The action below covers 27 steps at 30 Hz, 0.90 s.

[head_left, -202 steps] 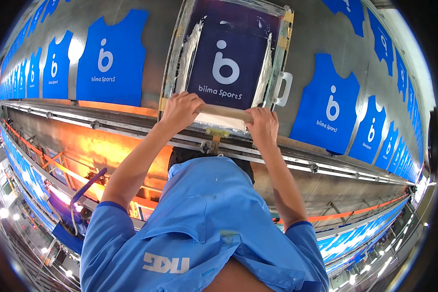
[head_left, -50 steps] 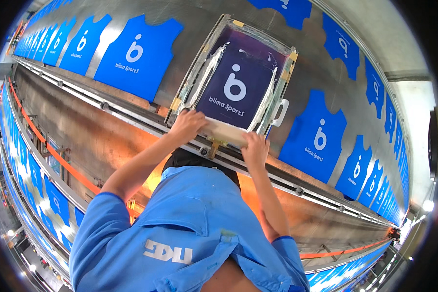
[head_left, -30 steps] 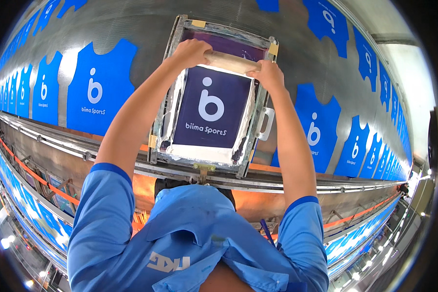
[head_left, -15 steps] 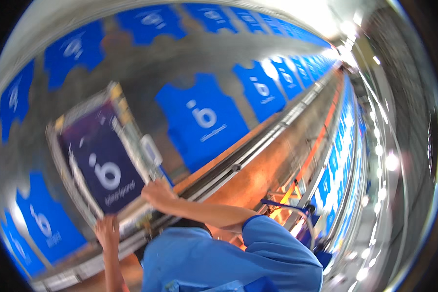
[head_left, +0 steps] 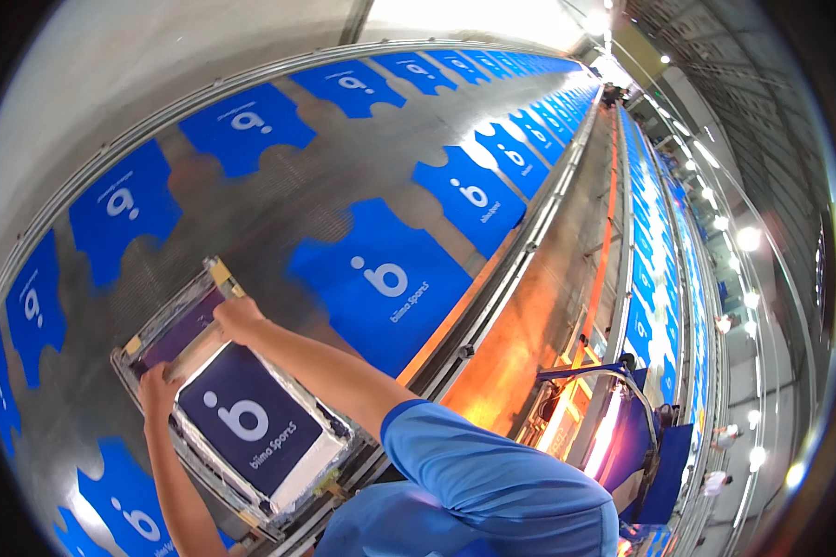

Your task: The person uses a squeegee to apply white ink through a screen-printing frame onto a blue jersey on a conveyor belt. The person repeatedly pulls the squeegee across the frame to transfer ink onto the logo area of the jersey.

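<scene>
A printing screen (head_left: 251, 418) lies on the long table in front of me, its dark mesh panel bearing a white round emblem with lettering. Around the mesh runs a worn, taped frame (head_left: 215, 271). Across the far part of the screen sits a pale bar-shaped squeegee (head_left: 198, 354). My left hand (head_left: 158, 388) grips its left end, and my right hand (head_left: 239, 319) is closed over the right end. Beside the screen, to the right, a blue shirt panel (head_left: 381, 288) with a white print lies flat. What lies beneath the screen is hidden.
More printed blue panels (head_left: 248, 125) run in two rows along the grey table (head_left: 279, 200). A metal rail (head_left: 502, 311) edges its near side. To the right stand an orange-lit strip of floor (head_left: 520, 357), a glowing heater lamp (head_left: 604, 432) and another table of blue panels (head_left: 646, 278).
Both hands have moved from the near end of the screen to its far part, with the squeegee between them. The view has shifted, and the screen appears lower.
</scene>
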Each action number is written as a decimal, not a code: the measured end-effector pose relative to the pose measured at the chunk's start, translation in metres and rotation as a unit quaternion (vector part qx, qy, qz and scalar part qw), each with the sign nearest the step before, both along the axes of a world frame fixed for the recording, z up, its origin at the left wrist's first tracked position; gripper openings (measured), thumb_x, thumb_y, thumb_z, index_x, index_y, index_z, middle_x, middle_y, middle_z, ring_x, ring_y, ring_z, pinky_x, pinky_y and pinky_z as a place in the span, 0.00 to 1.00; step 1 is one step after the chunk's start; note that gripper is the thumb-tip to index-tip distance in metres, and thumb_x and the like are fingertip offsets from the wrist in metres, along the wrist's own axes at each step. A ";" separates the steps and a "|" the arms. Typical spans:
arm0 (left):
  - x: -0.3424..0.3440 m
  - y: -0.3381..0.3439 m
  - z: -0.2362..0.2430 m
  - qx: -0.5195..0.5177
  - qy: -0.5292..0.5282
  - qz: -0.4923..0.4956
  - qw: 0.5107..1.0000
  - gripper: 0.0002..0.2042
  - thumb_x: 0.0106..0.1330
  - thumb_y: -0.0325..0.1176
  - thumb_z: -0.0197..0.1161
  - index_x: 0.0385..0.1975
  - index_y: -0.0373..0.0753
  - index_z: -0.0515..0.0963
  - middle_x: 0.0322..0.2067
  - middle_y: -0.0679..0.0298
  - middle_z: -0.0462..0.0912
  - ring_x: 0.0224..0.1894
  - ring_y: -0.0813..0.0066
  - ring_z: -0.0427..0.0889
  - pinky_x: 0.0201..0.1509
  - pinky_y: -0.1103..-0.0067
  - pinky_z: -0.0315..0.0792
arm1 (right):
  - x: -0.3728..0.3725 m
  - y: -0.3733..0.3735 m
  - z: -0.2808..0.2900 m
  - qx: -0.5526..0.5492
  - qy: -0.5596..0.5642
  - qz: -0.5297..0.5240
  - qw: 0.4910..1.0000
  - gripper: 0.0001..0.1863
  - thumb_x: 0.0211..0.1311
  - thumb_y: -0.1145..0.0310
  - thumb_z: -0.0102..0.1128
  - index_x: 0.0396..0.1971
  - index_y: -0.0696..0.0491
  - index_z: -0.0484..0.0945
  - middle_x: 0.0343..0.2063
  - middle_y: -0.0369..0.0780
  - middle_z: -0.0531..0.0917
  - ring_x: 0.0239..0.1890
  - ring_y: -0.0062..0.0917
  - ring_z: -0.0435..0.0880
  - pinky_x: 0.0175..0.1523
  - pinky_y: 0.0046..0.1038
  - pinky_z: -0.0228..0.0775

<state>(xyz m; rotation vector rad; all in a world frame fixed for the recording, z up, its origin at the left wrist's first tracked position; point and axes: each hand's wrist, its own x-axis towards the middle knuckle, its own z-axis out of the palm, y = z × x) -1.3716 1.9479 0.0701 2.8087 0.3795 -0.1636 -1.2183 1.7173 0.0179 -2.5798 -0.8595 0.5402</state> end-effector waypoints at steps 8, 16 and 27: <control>-0.129 -0.085 0.006 0.019 -0.024 -0.007 1.000 0.09 0.60 0.38 0.68 0.37 0.43 0.83 0.37 0.63 0.84 0.45 0.56 0.82 0.50 0.62 0.77 | -0.128 -0.087 0.014 0.112 0.080 0.008 0.990 0.10 0.56 0.62 0.74 0.30 0.52 0.85 0.25 0.43 0.84 0.31 0.36 0.86 0.38 0.37 0.75; -0.265 -0.168 -0.014 -0.014 -0.085 0.006 0.996 0.09 0.55 0.32 0.72 0.35 0.46 0.83 0.35 0.70 0.84 0.41 0.66 0.82 0.46 0.68 0.78 | -0.251 -0.174 0.011 0.088 -0.040 0.076 0.992 0.18 0.43 0.73 0.77 0.37 0.48 0.82 0.35 0.33 0.85 0.44 0.30 0.83 0.53 0.38 0.70; -0.054 -0.019 -0.015 -0.067 0.022 0.046 0.996 0.13 0.58 0.38 0.69 0.43 0.45 0.85 0.39 0.58 0.88 0.46 0.55 0.85 0.52 0.62 0.78 | -0.035 -0.016 0.039 -0.014 -0.083 0.106 0.991 0.20 0.52 0.53 0.77 0.37 0.52 0.85 0.36 0.42 0.88 0.45 0.38 0.85 0.56 0.43 0.69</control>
